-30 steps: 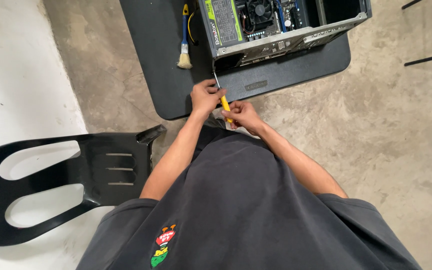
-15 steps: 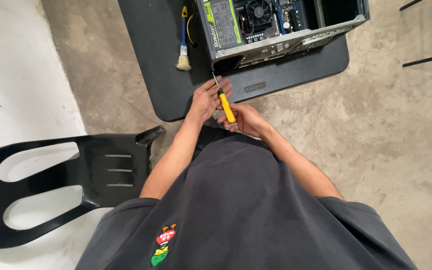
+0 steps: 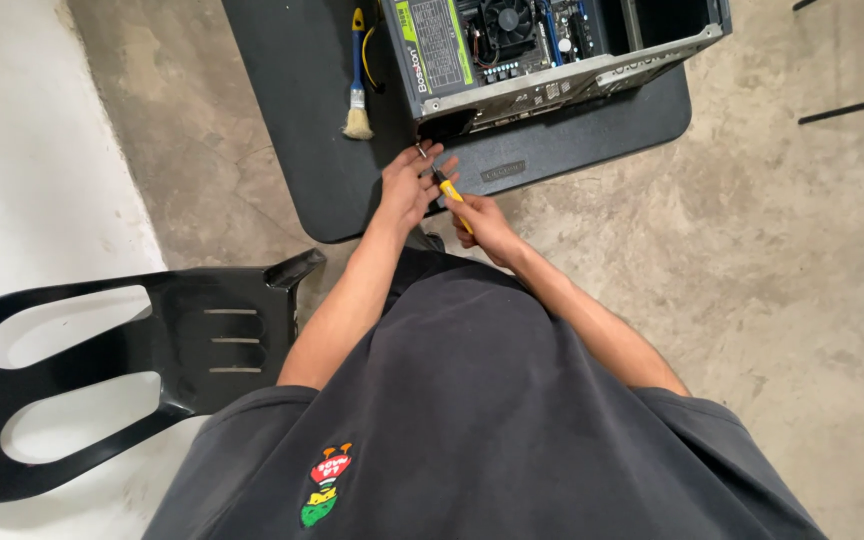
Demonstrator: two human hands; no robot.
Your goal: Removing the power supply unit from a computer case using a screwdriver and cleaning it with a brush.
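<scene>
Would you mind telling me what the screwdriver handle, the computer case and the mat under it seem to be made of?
The screwdriver handle, held in the right hand, looks like glossy yellow plastic, judging by its bright, even colour. The computer case appears to be bare sheet metal: grey, dull, with punched holes along its edge. The mat seems to be matte black rubber or foam, flat with rounded corners; the look leaves that open.

Yellow-handled screwdriver (image 3: 449,190), slim metal shaft, tilted, tip up toward open computer case (image 3: 552,60) on black mat.
</scene>
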